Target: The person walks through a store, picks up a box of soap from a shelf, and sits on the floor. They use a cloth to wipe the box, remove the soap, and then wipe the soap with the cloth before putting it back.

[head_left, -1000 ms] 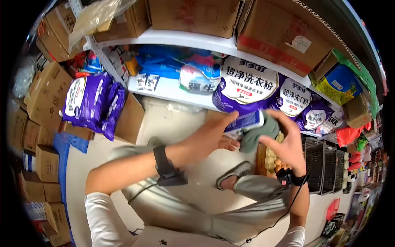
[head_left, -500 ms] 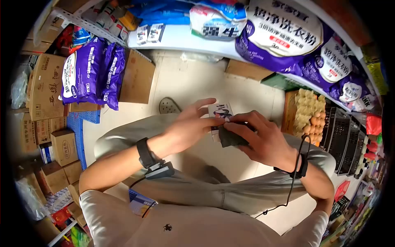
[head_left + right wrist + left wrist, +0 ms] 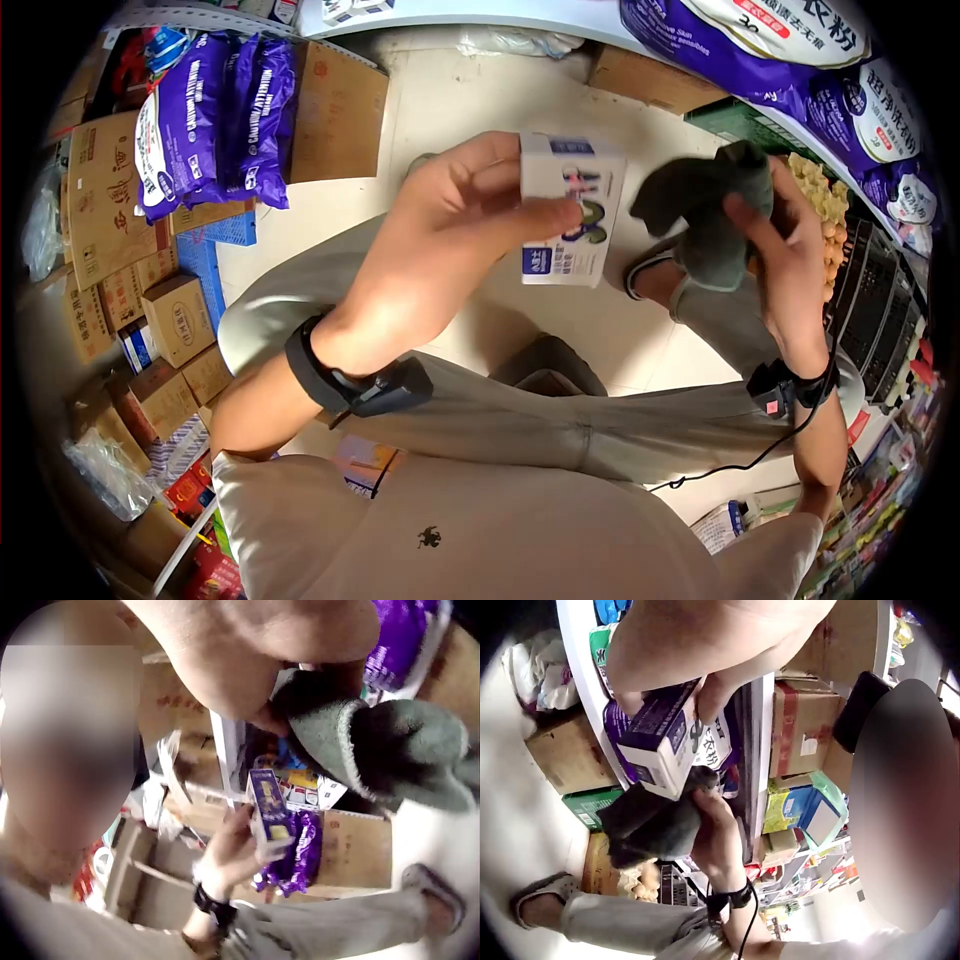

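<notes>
My left hand point(image 3: 430, 235) pinches a small white-and-purple carton point(image 3: 597, 188) with its thumb across the printed front. The same carton point(image 3: 268, 814) shows its purple side in the right wrist view. A dark green cloth point(image 3: 715, 225) hangs folded in my right hand point(image 3: 793, 255), gripped between thumb and fingers. In the head view a gap shows between the cloth and the carton. The right wrist view shows the cloth point(image 3: 315, 739) close up, with a pale fuzzy edge.
Purple detergent bags point(image 3: 225, 125) lie on cartons at the left. More large bags point(image 3: 760, 45) line the shelf point(image 3: 440, 15) ahead. Egg trays point(image 3: 815, 185) and black crates point(image 3: 880, 310) stand at the right. A cable point(image 3: 740, 465) runs from the right wrist. My legs lie below the hands.
The carton and cloth were together between my hands; now they are apart, the cloth moved right with my right hand. Both hands are higher in the head view, which has shifted downward.
</notes>
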{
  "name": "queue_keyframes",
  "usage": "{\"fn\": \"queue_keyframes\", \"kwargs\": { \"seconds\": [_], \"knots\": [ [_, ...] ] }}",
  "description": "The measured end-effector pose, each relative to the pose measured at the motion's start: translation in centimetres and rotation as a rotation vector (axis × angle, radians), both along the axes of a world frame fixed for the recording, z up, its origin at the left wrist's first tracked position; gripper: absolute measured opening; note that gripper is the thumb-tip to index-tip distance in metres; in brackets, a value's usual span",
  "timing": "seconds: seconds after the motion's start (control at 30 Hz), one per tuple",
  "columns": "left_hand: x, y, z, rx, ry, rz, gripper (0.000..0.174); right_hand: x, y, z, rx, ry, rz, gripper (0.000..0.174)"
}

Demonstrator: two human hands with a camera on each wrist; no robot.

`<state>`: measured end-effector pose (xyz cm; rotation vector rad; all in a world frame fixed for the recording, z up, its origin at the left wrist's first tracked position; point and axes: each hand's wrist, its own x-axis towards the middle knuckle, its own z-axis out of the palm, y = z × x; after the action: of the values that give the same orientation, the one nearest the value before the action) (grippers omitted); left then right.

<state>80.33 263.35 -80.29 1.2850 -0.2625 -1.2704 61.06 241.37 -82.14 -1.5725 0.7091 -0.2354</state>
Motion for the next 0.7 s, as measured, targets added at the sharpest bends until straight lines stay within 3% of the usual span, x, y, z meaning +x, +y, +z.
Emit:
{"fn": "queue_keyframes", "kwargs": {
  "seconds": [0.07,0.2,0.33,0.47,0.7],
  "knots": [
    [-0.8,-0.2,0.3,0.057,-0.073,-0.073,0.036,0.0,0.1,0.4,0.434,0.055,-0.182,0.029],
    [-2.3,-0.1,-0.6,0.048,-0.439,-0.234,0.043,-0.6,1.8,-1.0,0.748,0.062,-0.241,0.033],
    [-2.6,-0.4,-0.9,-0.016,-0.711,-0.283,0.045,-2.6,3.1,-2.3,0.851,0.041,-0.215,0.043],
    [-2.6,-0.6,-1.2,0.005,-0.766,-0.336,0.046,-2.7,3.8,-1.4,1.057,-0.037,-0.108,0.05],
    [-3.0,-0.3,-1.5,-0.058,-0.813,-0.377,0.043,-3.6,4.3,-2.6,0.862,-0.017,-0.012,0.046]
  ]
}}
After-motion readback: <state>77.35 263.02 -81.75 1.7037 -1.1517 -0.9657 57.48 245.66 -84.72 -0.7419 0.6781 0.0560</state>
